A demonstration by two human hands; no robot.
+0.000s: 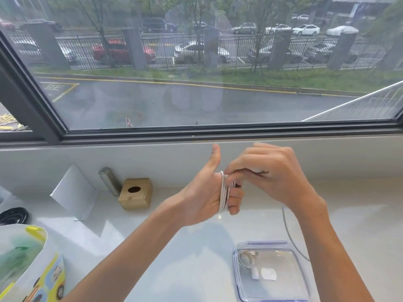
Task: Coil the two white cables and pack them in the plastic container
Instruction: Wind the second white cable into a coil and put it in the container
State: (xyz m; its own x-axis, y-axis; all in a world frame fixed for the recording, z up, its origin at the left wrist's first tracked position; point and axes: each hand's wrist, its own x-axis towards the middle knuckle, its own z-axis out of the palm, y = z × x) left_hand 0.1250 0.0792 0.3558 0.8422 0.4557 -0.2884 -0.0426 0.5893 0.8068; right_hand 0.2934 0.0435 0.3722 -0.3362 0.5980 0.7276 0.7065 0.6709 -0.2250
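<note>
Second white cable (pixel 222 192) mid-coil: looped round left hand (pixel 202 197), fingers curled on it; right hand (pixel 268 177) pinches the strand. First coil (pixel 245 259) lies in plastic container (pixel 287 286). Next: wind in slack.

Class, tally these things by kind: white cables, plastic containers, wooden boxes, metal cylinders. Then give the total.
White cables: 2, the wound cable on the left hand and the coiled cable
Plastic container: 1
Wooden box: 1
Metal cylinder: 1
Total: 5
</note>
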